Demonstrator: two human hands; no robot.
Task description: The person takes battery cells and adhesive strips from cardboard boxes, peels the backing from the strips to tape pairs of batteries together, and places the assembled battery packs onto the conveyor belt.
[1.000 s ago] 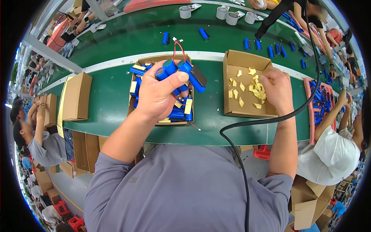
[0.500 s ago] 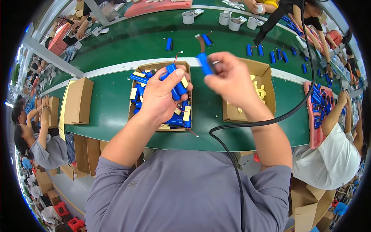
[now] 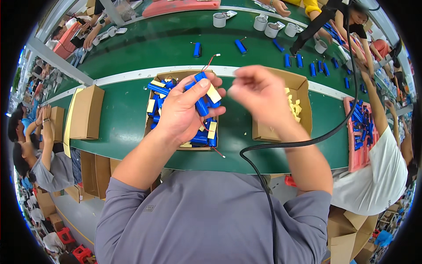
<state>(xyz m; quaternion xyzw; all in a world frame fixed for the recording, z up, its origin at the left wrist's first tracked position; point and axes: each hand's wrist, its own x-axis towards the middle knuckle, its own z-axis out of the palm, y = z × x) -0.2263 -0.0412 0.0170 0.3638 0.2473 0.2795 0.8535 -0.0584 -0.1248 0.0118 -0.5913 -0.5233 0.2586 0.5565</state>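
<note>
My left hand is closed around a few blue cylindrical battery packs, above a cardboard box. One pack bears a pale yellow sticker, and a red wire with a white plug sticks up from the bunch. Beneath that hand, the open box is filled with more blue packs, some with yellow stickers. To the right, my right hand is raised beside the left fingertips, in front of a second box. Its fingers are smeared by motion; no battery shows in them.
The second cardboard box contains yellow paper pieces. A black cable crosses my right forearm. Beyond a white rail, a green belt carries blue packs and grey cups. A pink tray of packs stands right, near co-workers.
The blue battery pack has gone from my right hand. Another pack now appears on the belt at the right. The belt's things have shifted slightly right, and my left hand's packs have turned.
</note>
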